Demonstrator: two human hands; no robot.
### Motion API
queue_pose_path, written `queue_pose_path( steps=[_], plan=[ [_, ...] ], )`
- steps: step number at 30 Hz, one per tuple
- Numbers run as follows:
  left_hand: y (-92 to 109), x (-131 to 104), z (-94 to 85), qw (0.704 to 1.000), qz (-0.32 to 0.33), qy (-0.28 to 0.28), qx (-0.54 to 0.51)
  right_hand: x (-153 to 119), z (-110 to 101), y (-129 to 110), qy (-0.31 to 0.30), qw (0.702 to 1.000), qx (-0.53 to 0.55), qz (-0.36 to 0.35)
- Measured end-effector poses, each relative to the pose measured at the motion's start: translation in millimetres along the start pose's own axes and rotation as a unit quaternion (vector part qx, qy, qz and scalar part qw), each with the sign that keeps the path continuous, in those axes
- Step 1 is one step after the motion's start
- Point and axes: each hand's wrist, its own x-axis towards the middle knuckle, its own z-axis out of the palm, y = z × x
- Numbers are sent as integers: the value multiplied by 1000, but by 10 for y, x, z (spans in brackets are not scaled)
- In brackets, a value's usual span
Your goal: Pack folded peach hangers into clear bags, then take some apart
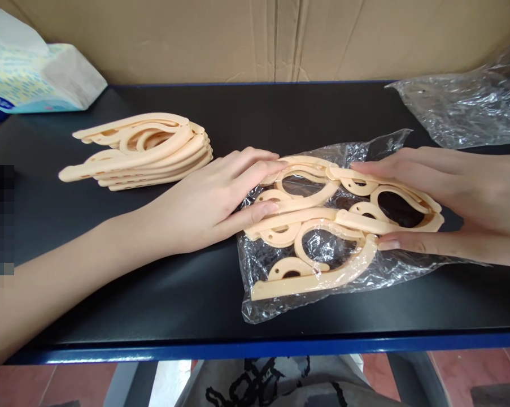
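Note:
Several cream folding hangers (322, 217) lie folded and packed side by side in a clear plastic bag (258, 311) in front of me. My left hand (233, 192) grips the left end of these hangers, thumb on the near side and fingers toward the far side. At the right end, my right hand (441, 198) spans the hangers, with its thumb low and its fingers along the upper edge. Its wrist runs off the right edge of the view. Left of the bag, a stack of similar folded hangers (148, 150) sits loose on the black tabletop (153, 305).
A soft pack of tissues (47, 76) stands at the back left. Crumpled clear plastic bags (470, 102) lie at the back right. Brown cardboard (195, 39) rises behind the table, and a blue edge strip (255, 349) runs along its front.

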Motion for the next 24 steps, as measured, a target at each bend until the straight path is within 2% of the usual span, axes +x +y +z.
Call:
queue_pose_path(
  steps=[14, 24],
  plan=[
    [-1, -10, 0, 1000, -3, -1, -5, 7, 11, 7, -3, 1000, -6, 0],
    [-32, -22, 41, 1000, 10, 19, 2, 2, 12, -9, -3, 1000, 19, 15]
  ],
)
